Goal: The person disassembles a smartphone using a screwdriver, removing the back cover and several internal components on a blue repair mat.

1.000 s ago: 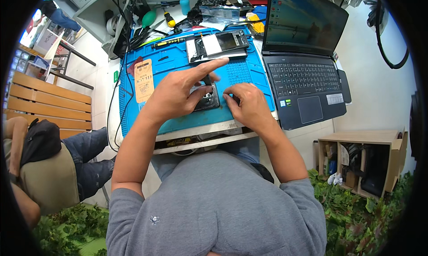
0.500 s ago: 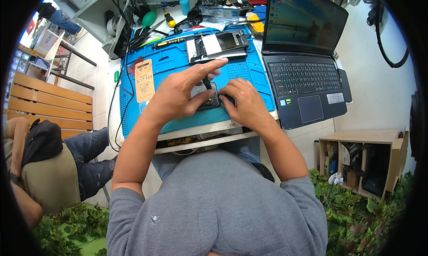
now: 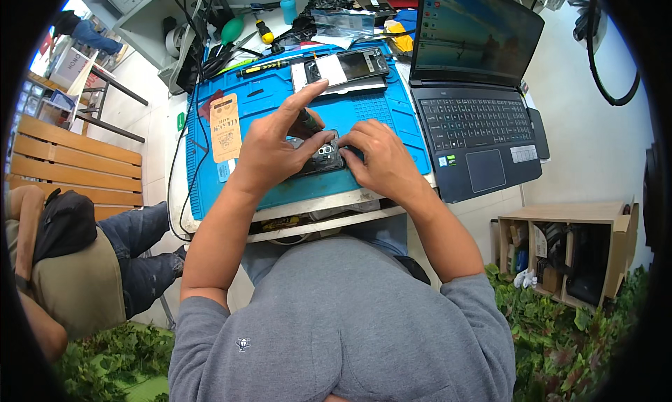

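Note:
An opened black phone (image 3: 323,161) lies on the blue work mat (image 3: 273,199), its inner parts partly showing. My left hand (image 3: 276,146) is over the phone’s left side, fingers closed around a dark, slim tool (image 3: 308,124), with the index finger raised along it and the thumb reaching onto the phone. My right hand (image 3: 378,157) has its thumb and bent fingers at the phone’s right edge, gripping there; its fingertips are partly hidden.
Behind lie another disassembled phone (image 3: 343,69), screwdrivers (image 3: 264,32) and cables. A tan package (image 3: 225,128) is left on the mat. An open laptop (image 3: 472,129) stands right. Another person (image 3: 77,276) sits at the left beside a slatted bench (image 3: 80,160).
My right hand has moved left onto the phone’s edge. My left hand has shifted slightly left, its raised index finger tilting upward, and more of the dark tool now shows.

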{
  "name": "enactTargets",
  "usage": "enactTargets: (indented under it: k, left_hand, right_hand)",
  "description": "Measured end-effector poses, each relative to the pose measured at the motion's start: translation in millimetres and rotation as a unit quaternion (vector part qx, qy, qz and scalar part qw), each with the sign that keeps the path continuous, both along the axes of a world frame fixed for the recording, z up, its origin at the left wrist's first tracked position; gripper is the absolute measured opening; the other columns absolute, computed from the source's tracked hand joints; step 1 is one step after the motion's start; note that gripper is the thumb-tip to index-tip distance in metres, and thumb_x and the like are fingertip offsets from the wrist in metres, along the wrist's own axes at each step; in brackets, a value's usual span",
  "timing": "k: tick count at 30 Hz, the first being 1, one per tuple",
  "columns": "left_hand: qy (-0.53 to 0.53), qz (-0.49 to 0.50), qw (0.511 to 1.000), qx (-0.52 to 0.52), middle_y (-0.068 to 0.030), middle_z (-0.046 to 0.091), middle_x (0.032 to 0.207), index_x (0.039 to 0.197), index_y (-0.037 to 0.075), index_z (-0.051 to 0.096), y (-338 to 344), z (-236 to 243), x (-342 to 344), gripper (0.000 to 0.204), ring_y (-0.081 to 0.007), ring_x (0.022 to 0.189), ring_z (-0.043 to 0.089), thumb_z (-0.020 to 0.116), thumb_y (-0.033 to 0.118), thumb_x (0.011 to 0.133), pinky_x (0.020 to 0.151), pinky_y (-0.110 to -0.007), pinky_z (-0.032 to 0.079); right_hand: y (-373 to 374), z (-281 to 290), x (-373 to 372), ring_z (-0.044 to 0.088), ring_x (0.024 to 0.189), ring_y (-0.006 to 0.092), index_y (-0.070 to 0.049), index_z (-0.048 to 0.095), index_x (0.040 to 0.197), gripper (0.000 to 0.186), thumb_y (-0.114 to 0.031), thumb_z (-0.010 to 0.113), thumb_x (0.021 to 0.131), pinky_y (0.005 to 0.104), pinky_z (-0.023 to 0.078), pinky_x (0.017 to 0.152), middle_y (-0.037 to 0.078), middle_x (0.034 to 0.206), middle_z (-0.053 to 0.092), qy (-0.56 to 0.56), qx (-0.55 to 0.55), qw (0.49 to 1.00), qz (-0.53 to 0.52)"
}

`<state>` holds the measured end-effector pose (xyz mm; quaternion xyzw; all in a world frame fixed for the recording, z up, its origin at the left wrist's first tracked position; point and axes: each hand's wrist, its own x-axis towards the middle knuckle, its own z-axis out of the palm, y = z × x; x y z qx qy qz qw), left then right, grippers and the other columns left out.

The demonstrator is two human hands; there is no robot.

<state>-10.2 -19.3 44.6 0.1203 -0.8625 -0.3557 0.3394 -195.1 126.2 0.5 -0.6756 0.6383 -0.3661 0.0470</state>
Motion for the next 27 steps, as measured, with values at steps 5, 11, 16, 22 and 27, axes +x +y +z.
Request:
enactTargets:
  k: [5, 11, 16, 22, 27]
  left_hand:
    - [0.026, 0.005, 1.000, 0.009, -0.0079, 0.082, 0.103, 0.162, 0.012, 0.057, -3, -4, 2, 0.084, -0.0161, 0.089, 0.082, 0.093, 0.000, 0.087, 0.081, -0.032, 0.068]
    - [0.132, 0.066, 0.986, 0.071, -0.0095, 0.081, 0.103, 0.161, 0.007, 0.054, -16, -10, 10, 0.079, -0.0154, 0.091, 0.081, 0.089, -0.004, 0.091, 0.083, -0.029, 0.067]
    - [0.164, 0.110, 0.977, 0.081, -0.0086, 0.080, 0.102, 0.162, 0.005, 0.052, -32, -11, 18, 0.079, -0.0123, 0.091, 0.079, 0.089, -0.004, 0.092, 0.082, -0.027, 0.066]
    - [0.145, 0.094, 0.982, 0.073, -0.0086, 0.080, 0.103, 0.164, 0.005, 0.051, -28, -11, 16, 0.080, -0.0124, 0.091, 0.079, 0.088, -0.004, 0.094, 0.082, -0.027, 0.065]
    - [0.101, 0.053, 0.991, 0.067, -0.0082, 0.080, 0.104, 0.166, 0.007, 0.049, -22, -19, 16, 0.081, -0.0139, 0.092, 0.080, 0.087, -0.003, 0.095, 0.084, -0.029, 0.065]
  right_hand:
    - [-8, 2, 4, 0.068, 0.097, 0.0352, -0.003, 0.076, 0.097, 0.010, -0.010, 0.080, 0.091, 0.0485, 0.053, 0.089, 0.013, 0.095, 0.071, 0.004, 0.001, 1.000, 0.006]
    - [-35, 7, 1, 0.068, 0.095, 0.0377, -0.002, 0.075, 0.090, 0.010, -0.010, 0.081, 0.090, 0.0509, 0.055, 0.086, 0.015, 0.091, 0.071, -0.005, 0.007, 1.000, -0.015]
    - [-96, 21, -7, 0.072, 0.095, 0.0364, -0.001, 0.079, 0.093, 0.010, -0.011, 0.080, 0.093, 0.0498, 0.057, 0.085, 0.014, 0.092, 0.074, 0.031, -0.031, 0.998, -0.042]
    - [-132, 15, -27, 0.074, 0.100, 0.0399, 0.001, 0.083, 0.108, 0.018, -0.012, 0.074, 0.099, 0.0514, 0.058, 0.092, 0.017, 0.100, 0.077, 0.068, 0.020, 0.996, -0.052]
    - [-76, 26, -21, 0.074, 0.101, 0.0417, 0.001, 0.083, 0.109, 0.018, -0.007, 0.071, 0.097, 0.0511, 0.059, 0.090, 0.019, 0.105, 0.078, 0.000, 0.003, 0.998, -0.062]
